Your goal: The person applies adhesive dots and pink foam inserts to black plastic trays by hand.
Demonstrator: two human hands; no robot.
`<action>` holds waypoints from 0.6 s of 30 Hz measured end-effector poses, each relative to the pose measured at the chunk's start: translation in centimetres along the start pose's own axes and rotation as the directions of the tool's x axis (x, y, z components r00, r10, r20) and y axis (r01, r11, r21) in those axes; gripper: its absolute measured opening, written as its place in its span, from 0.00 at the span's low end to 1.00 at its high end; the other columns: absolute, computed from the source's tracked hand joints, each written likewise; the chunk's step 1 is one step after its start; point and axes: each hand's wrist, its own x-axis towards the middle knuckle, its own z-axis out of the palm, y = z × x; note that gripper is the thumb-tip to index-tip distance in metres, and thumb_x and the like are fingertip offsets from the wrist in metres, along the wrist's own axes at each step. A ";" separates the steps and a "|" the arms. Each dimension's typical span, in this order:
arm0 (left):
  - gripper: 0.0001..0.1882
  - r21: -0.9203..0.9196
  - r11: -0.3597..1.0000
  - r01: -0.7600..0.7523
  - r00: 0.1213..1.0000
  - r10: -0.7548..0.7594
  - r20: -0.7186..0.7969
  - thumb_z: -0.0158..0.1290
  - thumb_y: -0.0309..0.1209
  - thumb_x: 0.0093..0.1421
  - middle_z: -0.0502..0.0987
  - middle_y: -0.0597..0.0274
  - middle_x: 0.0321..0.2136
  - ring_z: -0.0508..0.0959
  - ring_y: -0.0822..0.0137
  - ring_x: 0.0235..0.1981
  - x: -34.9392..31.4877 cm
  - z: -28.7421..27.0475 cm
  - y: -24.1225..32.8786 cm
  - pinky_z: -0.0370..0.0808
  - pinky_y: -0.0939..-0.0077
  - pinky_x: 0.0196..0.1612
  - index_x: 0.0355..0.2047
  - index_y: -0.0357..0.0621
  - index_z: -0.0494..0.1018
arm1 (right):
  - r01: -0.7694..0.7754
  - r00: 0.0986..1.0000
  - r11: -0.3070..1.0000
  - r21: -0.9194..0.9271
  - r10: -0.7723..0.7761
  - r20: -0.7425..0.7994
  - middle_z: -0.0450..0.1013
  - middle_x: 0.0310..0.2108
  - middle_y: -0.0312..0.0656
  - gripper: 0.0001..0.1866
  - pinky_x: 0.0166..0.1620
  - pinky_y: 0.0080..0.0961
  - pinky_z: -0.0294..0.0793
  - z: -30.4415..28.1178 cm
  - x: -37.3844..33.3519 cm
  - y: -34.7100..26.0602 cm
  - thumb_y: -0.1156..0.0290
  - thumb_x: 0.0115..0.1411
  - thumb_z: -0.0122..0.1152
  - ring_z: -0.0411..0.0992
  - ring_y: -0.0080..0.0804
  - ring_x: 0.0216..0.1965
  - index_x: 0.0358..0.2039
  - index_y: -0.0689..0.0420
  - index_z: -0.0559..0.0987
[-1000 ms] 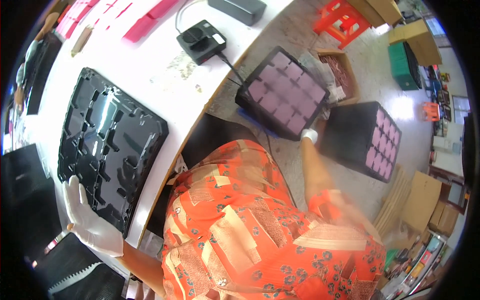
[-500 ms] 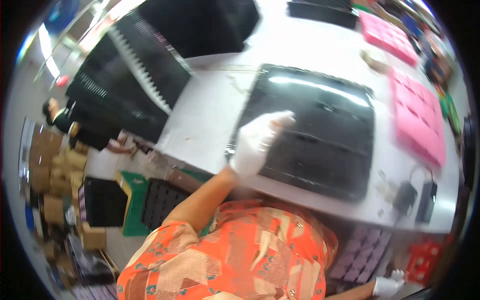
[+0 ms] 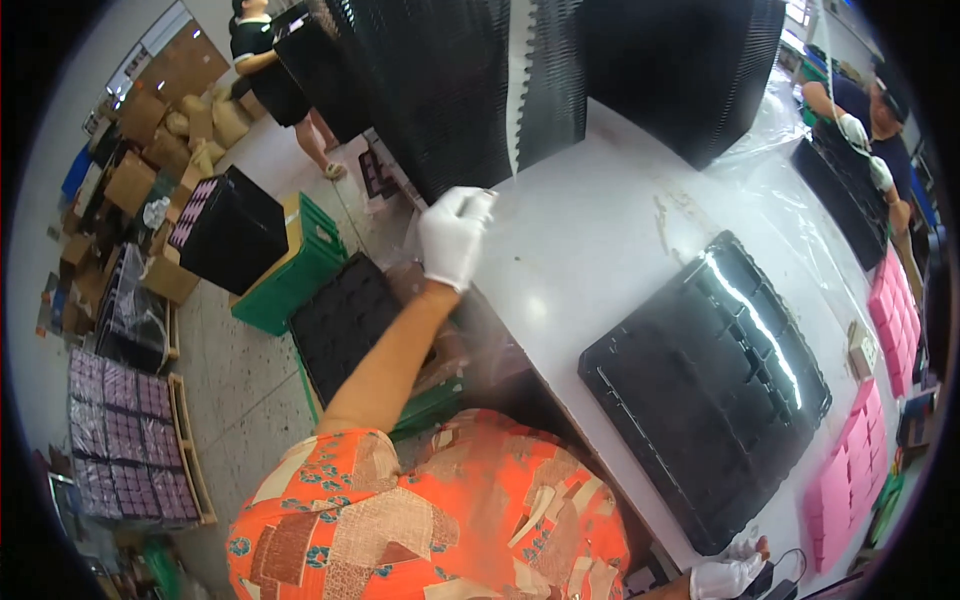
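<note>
My left hand (image 3: 452,235), in a white glove, reaches out to the table's edge and its fingertips touch the foot of a tall stack of black trays (image 3: 470,90). Nothing shows in its grasp. A single black moulded tray (image 3: 705,385) lies flat on the white table (image 3: 590,250) in front of me, apart from both hands. My right hand (image 3: 725,577), also gloved, shows only partly at the lower edge beside a black cable; its grip is hidden.
Pink trays (image 3: 880,300) lie along the table's right side. A second black stack (image 3: 690,60) stands behind. A gloved person (image 3: 870,110) works at the far right, another stands at top left (image 3: 265,60). Green crates (image 3: 300,265) and boxes crowd the floor.
The view has swung round. My left hand has come off the flat black tray and moved over to the tall stack. My right hand has come in near the table's edge.
</note>
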 end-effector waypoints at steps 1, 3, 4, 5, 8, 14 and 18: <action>0.05 -0.002 1.000 0.019 0.999 -0.019 -0.033 0.59 0.27 0.63 0.79 0.69 0.22 0.73 0.81 0.22 1.3 -0.7 -1.5 0.70 0.83 0.27 0.34 0.39 0.83 | 0.074 0.997 0.997 0.036 -0.075 0.020 0.79 0.30 0.42 0.12 0.30 0.37 0.77 0.1 0.1 -0.1 0.60 0.60 0.70 0.77 0.41 0.28 0.33 0.56 0.84; 0.09 0.058 0.998 -0.001 1.000 0.001 -0.004 0.61 0.30 0.61 0.83 0.64 0.26 0.77 0.77 0.25 3.3 -1.4 -4.3 0.74 0.80 0.30 0.39 0.39 0.84 | 0.100 0.995 0.993 0.060 -0.100 -0.016 0.79 0.30 0.42 0.14 0.31 0.37 0.77 0.7 -0.2 -0.3 0.59 0.60 0.70 0.77 0.42 0.29 0.36 0.57 0.84; 0.12 0.087 0.995 -0.051 0.999 0.049 0.021 0.63 0.33 0.60 0.84 0.61 0.28 0.80 0.74 0.26 4.2 -1.4 -5.6 0.76 0.77 0.32 0.41 0.39 0.84 | 0.120 0.992 0.989 0.092 -0.114 -0.060 0.79 0.31 0.41 0.16 0.32 0.37 0.78 0.7 -0.2 -0.3 0.58 0.59 0.71 0.77 0.42 0.29 0.39 0.58 0.84; 0.16 0.154 0.982 -0.112 0.994 0.110 0.021 0.64 0.37 0.58 0.85 0.57 0.31 0.83 0.69 0.29 5.4 -0.9 -6.9 0.78 0.74 0.35 0.42 0.40 0.83 | 0.062 0.995 0.997 0.035 -0.064 0.079 0.79 0.33 0.40 0.21 0.36 0.44 0.78 0.2 0.1 -0.3 0.54 0.63 0.68 0.78 0.45 0.33 0.47 0.58 0.81; 0.23 0.380 0.861 -0.338 0.940 0.327 0.094 0.66 0.43 0.53 0.84 0.49 0.37 0.85 0.56 0.37 6.0 1.7 -5.7 0.81 0.66 0.42 0.45 0.42 0.83 | -0.528 0.838 0.650 0.547 0.503 0.210 0.79 0.40 0.44 0.17 0.44 0.24 0.77 1.1 0.3 2.4 0.67 0.70 0.49 0.77 0.29 0.38 0.47 0.63 0.83; 0.13 0.181 0.982 0.056 0.903 -0.127 0.411 0.58 0.31 0.58 0.85 0.53 0.29 0.85 0.63 0.30 4.4 3.0 -5.9 0.80 0.69 0.34 0.39 0.36 0.83 | -0.499 0.861 0.676 0.542 0.460 0.218 0.79 0.43 0.46 0.17 0.44 0.23 0.76 -0.7 1.8 9.9 0.70 0.71 0.48 0.77 0.30 0.41 0.49 0.65 0.81; 0.20 -0.214 0.698 0.683 0.574 -0.331 0.749 0.45 0.34 0.72 0.82 0.46 0.43 0.84 0.57 0.42 -0.3 2.1 -1.9 0.80 0.72 0.41 0.54 0.29 0.74 | -0.269 0.962 0.823 0.500 0.206 0.179 0.77 0.41 0.46 0.16 0.41 0.26 0.76 -2.3 1.5 -1.7 0.73 0.69 0.50 0.74 0.30 0.38 0.50 0.66 0.80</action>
